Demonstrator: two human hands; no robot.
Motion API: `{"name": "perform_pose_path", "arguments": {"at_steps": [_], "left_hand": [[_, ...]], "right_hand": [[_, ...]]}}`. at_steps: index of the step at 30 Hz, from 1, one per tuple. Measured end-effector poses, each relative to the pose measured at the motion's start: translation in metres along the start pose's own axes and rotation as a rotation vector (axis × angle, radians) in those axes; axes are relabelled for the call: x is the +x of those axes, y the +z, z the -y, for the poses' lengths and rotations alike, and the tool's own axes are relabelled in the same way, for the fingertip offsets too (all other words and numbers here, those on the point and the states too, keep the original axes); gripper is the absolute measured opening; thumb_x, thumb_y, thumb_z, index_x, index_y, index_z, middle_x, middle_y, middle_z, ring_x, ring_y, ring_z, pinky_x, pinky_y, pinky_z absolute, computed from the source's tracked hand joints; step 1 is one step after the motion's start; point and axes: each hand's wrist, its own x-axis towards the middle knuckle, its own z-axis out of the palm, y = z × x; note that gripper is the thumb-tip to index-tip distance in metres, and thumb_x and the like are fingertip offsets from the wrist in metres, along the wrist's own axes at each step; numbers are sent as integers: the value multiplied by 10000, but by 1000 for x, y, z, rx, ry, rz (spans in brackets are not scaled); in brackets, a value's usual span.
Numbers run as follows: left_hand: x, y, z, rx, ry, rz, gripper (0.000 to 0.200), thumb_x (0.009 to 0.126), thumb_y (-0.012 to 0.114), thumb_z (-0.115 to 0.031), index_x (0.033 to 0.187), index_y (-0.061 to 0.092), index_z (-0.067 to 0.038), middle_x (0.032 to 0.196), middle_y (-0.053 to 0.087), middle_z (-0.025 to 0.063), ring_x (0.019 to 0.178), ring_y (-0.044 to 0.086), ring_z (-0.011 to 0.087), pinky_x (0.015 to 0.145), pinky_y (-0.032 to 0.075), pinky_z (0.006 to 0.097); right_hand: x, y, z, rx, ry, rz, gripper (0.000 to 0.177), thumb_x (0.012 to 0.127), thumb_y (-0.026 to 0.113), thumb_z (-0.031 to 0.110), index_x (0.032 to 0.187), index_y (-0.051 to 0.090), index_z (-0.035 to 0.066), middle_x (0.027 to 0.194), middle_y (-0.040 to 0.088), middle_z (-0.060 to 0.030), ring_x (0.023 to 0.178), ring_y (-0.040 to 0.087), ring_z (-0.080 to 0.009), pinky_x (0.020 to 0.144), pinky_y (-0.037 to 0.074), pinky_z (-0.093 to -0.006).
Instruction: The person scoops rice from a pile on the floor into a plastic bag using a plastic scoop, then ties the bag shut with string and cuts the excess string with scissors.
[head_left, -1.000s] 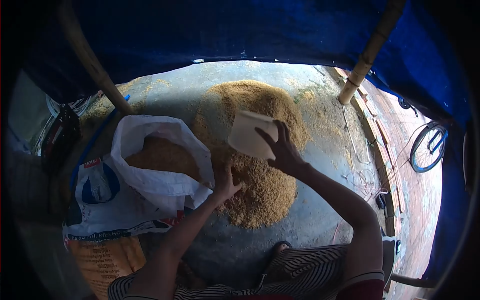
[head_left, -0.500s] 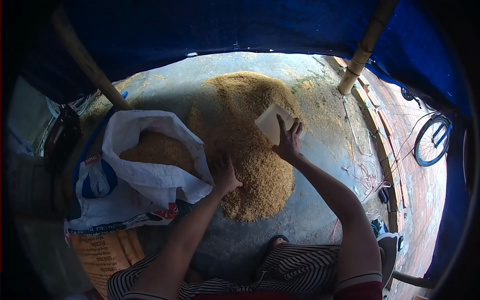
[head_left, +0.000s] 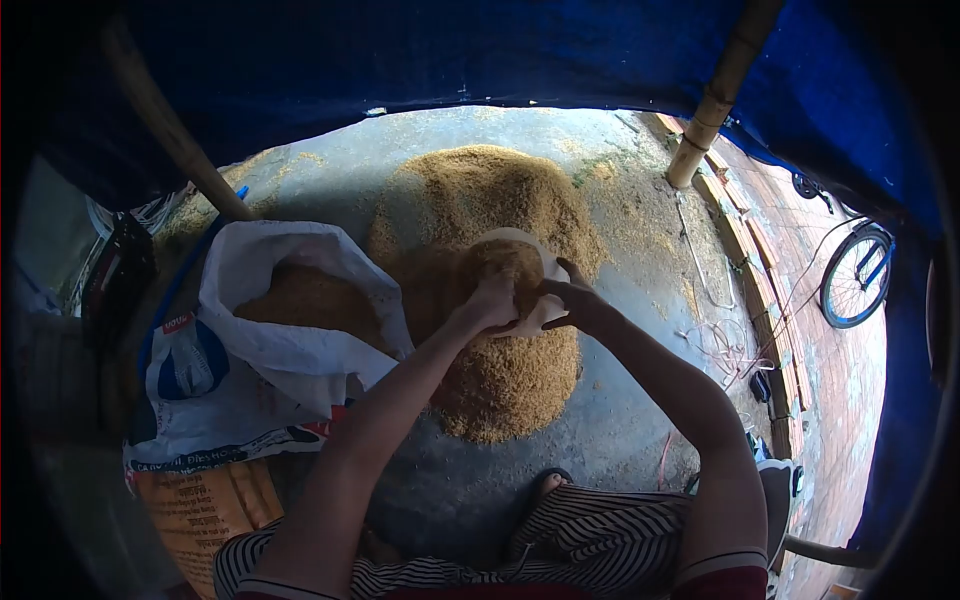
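- Blue tarpaulin [head_left: 480, 50] overhead, borne by a bamboo pole [head_left: 712, 105]; beneath them, bare concrete floor [head_left: 620, 420].
- Heap of grain [head_left: 490, 190] in the middle of the floor; loose and dry, so it would likely run off any tilted edge.
- White sack [head_left: 300, 355] just left of the heap, mouth rolled open, part-filled with grain; soft-walled and probably heavy.
- Pale scoop [head_left: 545, 313] sunk into the near half of the heap, grain inside it; it looks light, thin and slightly bendy, heavier once full; best held at the rim on both sides and kept level.
- Right hand [head_left: 578, 300] closed round the scoop's right rim.
- Left hand [head_left: 495, 295] cupped over the grain at the scoop's mouth, fingers bent down; whether it grips anything I cannot tell.
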Motion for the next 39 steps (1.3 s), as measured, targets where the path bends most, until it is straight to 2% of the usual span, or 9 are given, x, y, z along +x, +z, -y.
{"name": "perform_pose_path", "arguments": {"at_steps": [3, 6, 10, 15, 16, 19, 23, 29, 39], "left_hand": [[-7, -72, -21, 102, 202, 259, 695, 695, 618, -213, 1306, 351, -18, 1202, 483, 228, 1115, 485, 334, 944, 402, 371], [-18, -121, -11, 98, 230, 304, 772, 678, 664, -334, 1314, 346, -33, 1229, 467, 229, 1138, 461, 338, 975, 367, 373], [-61, -177, 23, 401, 150, 431, 784, 669, 684, -421, 1293, 390, -49, 1212, 484, 216, 1144, 456, 330, 967, 364, 387], [-148, -207, 75, 546, -42, 809, 739, 657, 695, -457, 1236, 471, -58, 1191, 507, 188, 1096, 489, 316, 922, 389, 381], [-165, -207, 89, 541, -54, 807, 739, 657, 695, -457, 1236, 471, -58, 1191, 507, 188, 1096, 489, 316, 922, 389, 381], [-214, -195, 131, 179, 134, 516, 647, 639, 674, -208, 1232, 471, -48, 1027, 595, 176, 942, 568, 314, 837, 424, 373], [-250, -206, 113, 85, -3, 475, 592, 617, 608, -90, 1198, 506, -42, 996, 607, 181, 913, 585, 296, 796, 438, 364], [-292, -205, 99, 13, 191, 535, 369, 603, 594, 23, 962, 649, -40, 877, 638, 128, 864, 602, 282, 768, 450, 367], [-327, -223, 115, 154, 206, 375, 362, 593, 610, 10, 948, 656, -40, 830, 638, 139, 823, 606, 294, 754, 451, 371]], "right_hand": [[17, -28, -31, -43, -318, 355, 700, 618, 802, 211, 1203, 423, 143, 1270, 401, -105, 1130, 449, -322, 792, 519, -477], [-10, -24, -7, -599, -462, 231, 625, 573, 834, 185, 1098, 500, 119, 1225, 435, -60, 1115, 466, -253, 841, 510, -400], [-17, -13, 29, 571, 208, 174, 694, 538, 845, 101, 1126, 477, 115, 1185, 430, -59, 1099, 461, -232, 889, 487, -426], [-7, 13, 46, 120, -281, 390, 541, 705, 727, 117, 1155, 428, 88, 1237, 338, -99, 1191, 354, -318, 898, 449, -554], [-11, 23, 55, -5, -479, 458, 543, 716, 724, 153, 1160, 419, 84, 1251, 319, -111, 1200, 339, -336, 904, 441, -564], [-44, 70, 103, 691, 92, 500, 543, 756, 670, 82, 1212, 379, 121, 1302, 246, -149, 1210, 317, -360, 914, 436, -558], [-1, 122, 88, -19, -425, 654, 683, 738, 692, 109, 1289, 292, 163, 1334, 202, -171, 1210, 326, -359, 875, 474, -539], [-54, 238, 119, 31, -90, 421, 900, 646, 777, 241, 1349, 214, 218, 1317, 327, -156, 1208, 353, -339, 758, 545, -463], [-75, 347, 111, -624, -1090, 33, 935, 553, 783, 140, 1327, 260, 167, 1262, 246, -298, 1173, 250, -514, 870, 397, -547]]}}
